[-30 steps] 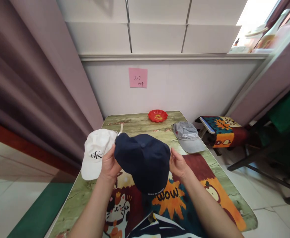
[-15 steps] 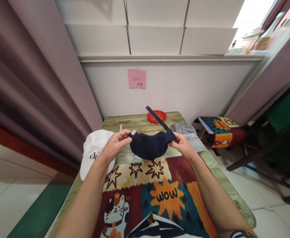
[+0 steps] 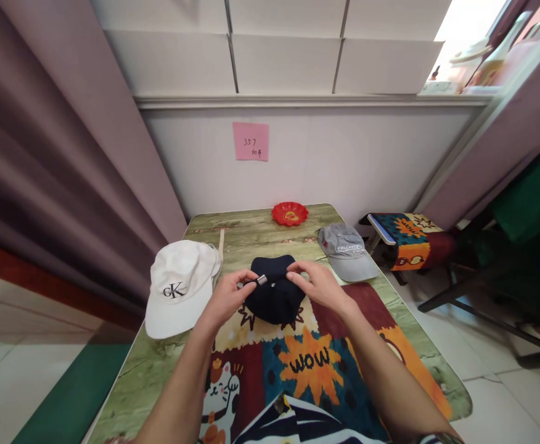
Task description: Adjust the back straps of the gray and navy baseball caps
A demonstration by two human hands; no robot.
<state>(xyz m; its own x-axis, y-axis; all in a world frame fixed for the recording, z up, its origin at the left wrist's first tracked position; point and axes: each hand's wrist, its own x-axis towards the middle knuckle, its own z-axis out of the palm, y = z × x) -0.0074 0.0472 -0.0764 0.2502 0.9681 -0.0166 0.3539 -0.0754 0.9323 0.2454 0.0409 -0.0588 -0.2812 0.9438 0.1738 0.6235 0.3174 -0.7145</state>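
A dark navy cap (image 3: 277, 302) is held low over the patterned mat, near the table's middle. My left hand (image 3: 230, 295) pinches its strap end beside a small silver buckle (image 3: 261, 279). With fingertips closed on the strap's other side, my right hand (image 3: 314, 283) grips the cap too. To the left lies a white cap (image 3: 177, 287) with black letters, and a grey cap (image 3: 346, 251) rests at the right edge of the table.
A red scalloped dish (image 3: 290, 213) sits at the back of the table (image 3: 246, 237). Beyond the table's right side stands a stool with a patterned cover (image 3: 411, 237). A pink note (image 3: 250, 141) is on the wall, and a curtain hangs at left.
The navy cap is lower and closer to the mat, and its long loose strap no longer sticks up. My hands have come closer together. The view has shifted slightly.
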